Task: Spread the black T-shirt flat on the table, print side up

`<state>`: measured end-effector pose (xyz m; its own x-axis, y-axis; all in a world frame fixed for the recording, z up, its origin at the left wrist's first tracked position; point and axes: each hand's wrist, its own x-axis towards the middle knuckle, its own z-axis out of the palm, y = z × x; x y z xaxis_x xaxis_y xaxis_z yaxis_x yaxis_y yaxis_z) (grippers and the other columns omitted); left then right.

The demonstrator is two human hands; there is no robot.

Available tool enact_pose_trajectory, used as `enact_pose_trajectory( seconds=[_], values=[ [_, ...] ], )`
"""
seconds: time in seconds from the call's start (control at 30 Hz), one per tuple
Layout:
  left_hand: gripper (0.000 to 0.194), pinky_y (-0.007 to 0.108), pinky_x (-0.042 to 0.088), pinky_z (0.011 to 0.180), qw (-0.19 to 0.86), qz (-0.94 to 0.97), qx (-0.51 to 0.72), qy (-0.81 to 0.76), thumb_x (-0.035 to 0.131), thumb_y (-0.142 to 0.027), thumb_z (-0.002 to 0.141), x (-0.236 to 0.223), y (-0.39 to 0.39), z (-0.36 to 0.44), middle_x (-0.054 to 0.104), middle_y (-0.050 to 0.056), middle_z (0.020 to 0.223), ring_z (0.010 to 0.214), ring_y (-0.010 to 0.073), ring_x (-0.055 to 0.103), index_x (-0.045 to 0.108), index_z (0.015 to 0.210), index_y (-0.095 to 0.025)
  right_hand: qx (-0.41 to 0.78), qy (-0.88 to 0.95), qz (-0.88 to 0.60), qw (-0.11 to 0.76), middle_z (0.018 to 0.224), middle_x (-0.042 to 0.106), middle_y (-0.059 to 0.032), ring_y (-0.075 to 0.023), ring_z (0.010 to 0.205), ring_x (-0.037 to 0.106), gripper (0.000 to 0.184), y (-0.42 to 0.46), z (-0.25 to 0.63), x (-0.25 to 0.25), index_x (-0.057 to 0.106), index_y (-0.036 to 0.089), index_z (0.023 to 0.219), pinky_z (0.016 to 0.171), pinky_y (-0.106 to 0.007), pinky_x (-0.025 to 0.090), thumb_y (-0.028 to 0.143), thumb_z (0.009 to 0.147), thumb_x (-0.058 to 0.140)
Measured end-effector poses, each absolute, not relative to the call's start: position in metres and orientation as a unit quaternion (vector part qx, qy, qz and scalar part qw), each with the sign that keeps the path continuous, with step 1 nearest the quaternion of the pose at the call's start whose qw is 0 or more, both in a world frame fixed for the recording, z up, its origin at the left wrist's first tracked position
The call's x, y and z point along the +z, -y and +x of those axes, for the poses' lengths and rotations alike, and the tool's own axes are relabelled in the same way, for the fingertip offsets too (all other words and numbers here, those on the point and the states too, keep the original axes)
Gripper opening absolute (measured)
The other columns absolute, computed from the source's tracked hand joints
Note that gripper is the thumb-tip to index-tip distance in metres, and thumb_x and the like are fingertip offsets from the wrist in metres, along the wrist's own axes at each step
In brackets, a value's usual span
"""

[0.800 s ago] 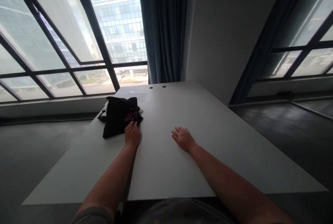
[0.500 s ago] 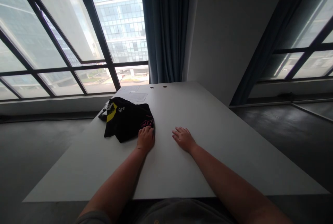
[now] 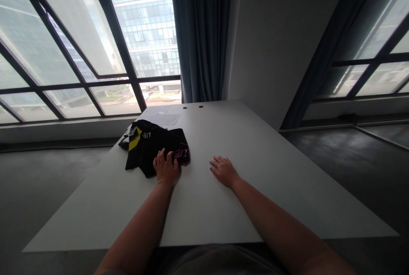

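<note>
A crumpled black garment (image 3: 150,147) with yellow and pink print lies on the left part of a white table (image 3: 255,172). My left hand (image 3: 165,168) lies on the garment's near edge, fingers spread over the cloth beside the pink print. My right hand (image 3: 223,170) lies flat on the bare tabletop to the right, fingers apart, holding nothing.
Sheets of paper (image 3: 166,118) lie at the table's far end beside two round cable holes (image 3: 192,107). Large windows (image 3: 79,44) and a dark blue curtain (image 3: 200,32) stand behind the table. Grey floor lies on both sides.
My left hand dragged the garment's near edge to the right, spreading it and baring the yellow print, then shifted back left onto the cloth. My right hand stayed put.
</note>
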<state>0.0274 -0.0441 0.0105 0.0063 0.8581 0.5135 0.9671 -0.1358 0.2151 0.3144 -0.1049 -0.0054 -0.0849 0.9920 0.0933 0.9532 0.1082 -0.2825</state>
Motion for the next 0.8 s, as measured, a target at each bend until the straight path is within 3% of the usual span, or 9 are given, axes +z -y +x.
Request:
enact_pose_trajectory(
  seconds=[0.1, 0.23, 0.53, 0.8],
  values=[
    [0.06, 0.066, 0.017, 0.122, 0.111, -0.616, -0.302, 0.719, 0.046, -0.04, 0.102, 0.006, 0.033, 0.008, 0.023, 0.022, 0.169, 0.158, 0.0405, 0.015, 0.041, 0.155, -0.014, 0.074, 0.733, -0.663, 0.135, 0.164, 0.043, -0.0085, -0.0292, 0.152, 0.035, 0.05, 0.105, 0.315, -0.006, 0.06, 0.025, 0.147, 0.125, -0.051, 0.017, 0.045, 0.103, 0.043],
    [0.067, 0.068, 0.021, 0.122, 0.014, -0.584, -0.288, 0.759, 0.036, -0.043, 0.105, -0.005, 0.017, -0.018, 0.036, 0.026, 0.164, 0.157, 0.0379, 0.023, 0.028, 0.162, -0.008, 0.075, 0.736, -0.659, 0.137, 0.164, 0.044, -0.0088, -0.0293, 0.152, 0.035, 0.05, 0.106, 0.316, -0.006, 0.06, 0.024, 0.147, 0.125, -0.05, 0.018, 0.043, 0.103, 0.045],
    [0.06, 0.063, 0.016, 0.126, -0.011, -0.662, -0.208, 0.72, 0.046, -0.035, 0.099, -0.019, 0.011, -0.017, 0.047, 0.021, 0.159, 0.149, 0.0328, 0.041, 0.045, 0.154, -0.012, 0.071, 0.739, -0.657, 0.136, 0.163, 0.044, -0.009, -0.0284, 0.151, 0.036, 0.051, 0.106, 0.317, -0.007, 0.06, 0.025, 0.147, 0.125, -0.05, 0.018, 0.044, 0.102, 0.046],
    [0.052, 0.052, 0.033, 0.119, 0.017, -0.697, -0.196, 0.69, 0.048, -0.023, 0.092, -0.008, 0.019, 0.017, 0.062, 0.023, 0.14, 0.13, 0.033, 0.059, 0.057, 0.141, -0.008, 0.063, 0.737, -0.659, 0.139, 0.162, 0.046, -0.0094, -0.0284, 0.151, 0.037, 0.05, 0.104, 0.318, -0.009, 0.061, 0.024, 0.146, 0.125, -0.05, 0.018, 0.043, 0.103, 0.045]
  ],
)
